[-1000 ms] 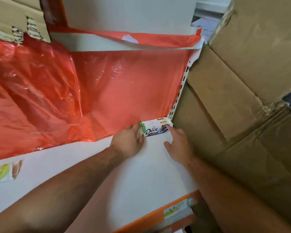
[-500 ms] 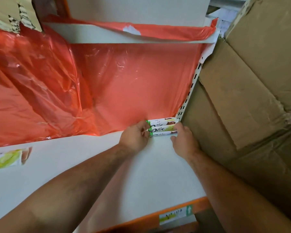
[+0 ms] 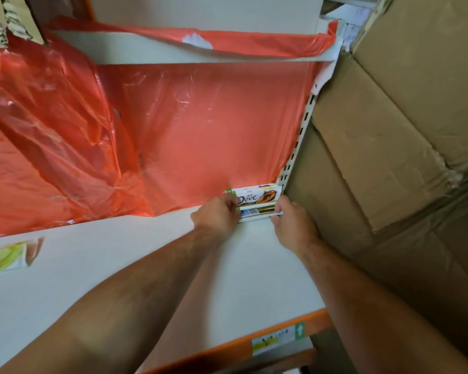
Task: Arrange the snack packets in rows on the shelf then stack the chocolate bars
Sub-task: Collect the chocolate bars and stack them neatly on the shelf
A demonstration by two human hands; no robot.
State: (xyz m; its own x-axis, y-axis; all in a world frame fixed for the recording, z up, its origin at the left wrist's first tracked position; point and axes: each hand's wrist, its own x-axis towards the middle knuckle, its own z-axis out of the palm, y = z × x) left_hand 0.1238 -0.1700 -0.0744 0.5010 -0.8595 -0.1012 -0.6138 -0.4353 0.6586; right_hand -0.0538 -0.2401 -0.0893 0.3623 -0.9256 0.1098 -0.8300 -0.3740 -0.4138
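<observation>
The chocolate bars [image 3: 257, 201] at the far right have white wrappers with a green left end, dark lettering and a brown picture. The shelf [image 3: 254, 265] is white with an orange near edge, the plastic sheet [image 3: 200, 130] behind is glossy red-orange, the cardboard boxes [image 3: 389, 157] on the right are plain brown, and the packet [image 3: 3, 259] at the left is pale green and white.

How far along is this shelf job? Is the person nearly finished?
Done: a few chocolate bars sit stacked in the back right corner of the shelf. In hand: the left hand and right hand grip the stack's ends. Left: a green packet lies alone at the far left; no rows of snack packets show.
</observation>
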